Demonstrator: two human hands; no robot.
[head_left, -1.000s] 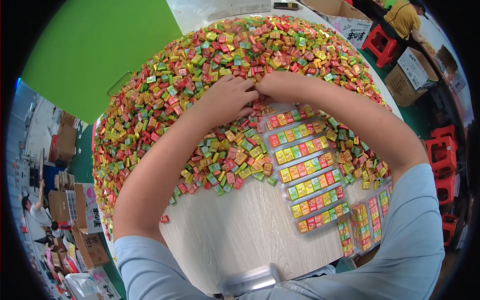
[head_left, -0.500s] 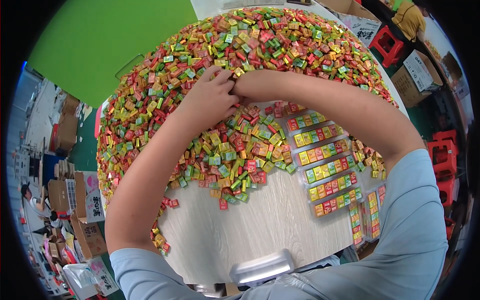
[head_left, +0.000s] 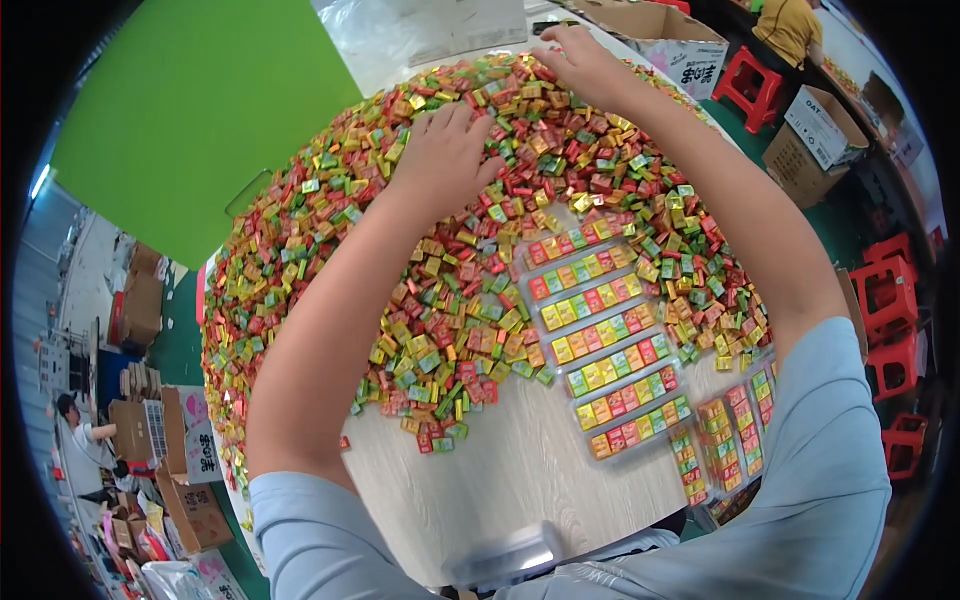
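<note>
A wide heap of small wrapped candies (head_left: 330, 215), in shiny red, yellow, green and orange, covers much of the table. My left hand (head_left: 445, 160) rests on the middle of the heap with its fingers spread. Farther off, my right hand (head_left: 585, 70) reaches over the heap's far edge, its fingers stretched and apart. No candy shows in either hand. To the right of the heap's front lies a row of clear plastic trays (head_left: 592, 363), each filled with candies side by side. More filled trays (head_left: 718, 440) stand near my right elbow.
A green panel (head_left: 200, 130) rises at the far left. An open carton (head_left: 660, 45) sits by the far right corner, with red stools (head_left: 748, 88) beyond. Near my body lies a clear plastic tray or lid (head_left: 515, 555), blurred. People work at both sides.
My hands have come apart: the right one has moved from beside the left to the heap's far edge. The left has stayed on the heap, fingers now spread. The view has shifted a little.
</note>
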